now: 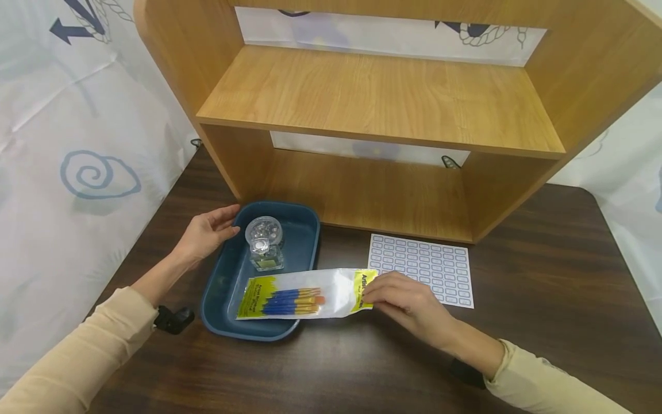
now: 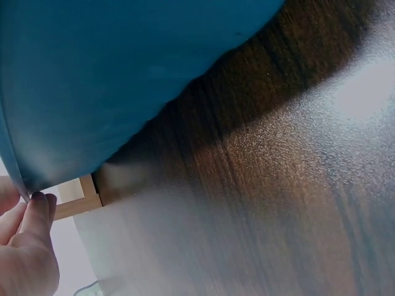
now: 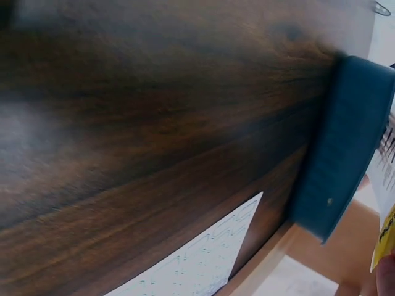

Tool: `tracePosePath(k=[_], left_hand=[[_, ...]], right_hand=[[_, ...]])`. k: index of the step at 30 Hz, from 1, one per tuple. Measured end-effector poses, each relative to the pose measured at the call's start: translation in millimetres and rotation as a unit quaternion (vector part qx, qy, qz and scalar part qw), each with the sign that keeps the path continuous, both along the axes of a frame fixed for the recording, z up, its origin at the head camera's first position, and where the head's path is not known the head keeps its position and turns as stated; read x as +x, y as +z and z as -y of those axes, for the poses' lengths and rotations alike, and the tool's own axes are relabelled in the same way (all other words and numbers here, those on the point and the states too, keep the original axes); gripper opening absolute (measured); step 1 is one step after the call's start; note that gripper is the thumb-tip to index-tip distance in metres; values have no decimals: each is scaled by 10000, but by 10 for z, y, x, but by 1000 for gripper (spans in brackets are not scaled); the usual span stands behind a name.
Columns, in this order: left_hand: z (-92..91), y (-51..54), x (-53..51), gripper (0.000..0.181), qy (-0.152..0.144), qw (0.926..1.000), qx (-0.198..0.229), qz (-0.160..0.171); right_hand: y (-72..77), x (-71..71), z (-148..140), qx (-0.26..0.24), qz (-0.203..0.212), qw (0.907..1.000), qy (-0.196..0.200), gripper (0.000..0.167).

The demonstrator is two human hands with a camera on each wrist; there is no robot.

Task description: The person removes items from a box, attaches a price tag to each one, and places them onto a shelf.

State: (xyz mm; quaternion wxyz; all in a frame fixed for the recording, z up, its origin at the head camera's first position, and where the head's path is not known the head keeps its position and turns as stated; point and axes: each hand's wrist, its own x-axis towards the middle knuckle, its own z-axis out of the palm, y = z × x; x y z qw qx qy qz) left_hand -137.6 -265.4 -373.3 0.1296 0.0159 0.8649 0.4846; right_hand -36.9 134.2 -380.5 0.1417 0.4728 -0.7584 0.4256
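My right hand [image 1: 408,305] pinches the right end of a clear packet of paintbrushes [image 1: 295,299] with yellow printed ends. The brushes have blue handles, and the packet's left part lies over the blue tray [image 1: 211,307]. At the tray's far left corner, my left hand [image 1: 207,233] holds the rim. Seen from the left wrist, the fingers [image 2: 38,216] pinch the rim between them. Inside the tray are a round clear container [image 1: 264,229] of small shiny pieces and a small clear box [image 1: 268,259] with something greenish in it. The right wrist view shows only the packet's edge [image 3: 387,231].
A wooden two-level shelf [image 1: 383,98] stands behind the tray on the dark wooden table [image 1: 362,368]. In front of the shelf lies a white sheet of small labels [image 1: 445,264], right of the tray. A patterned white curtain [image 1: 67,144] hangs around the table.
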Motion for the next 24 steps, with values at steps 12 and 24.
tracePosePath(k=[12,24], left_hand=[[-15,16,-1,53,-40,10000,-8,10],[-8,8,-9,53,-68,9998,-145,-83]], right_hand=[[-38,70,-115,-294,258,9989,-244,18],[-45,199,-422,-257,1119,9907,-725,39]])
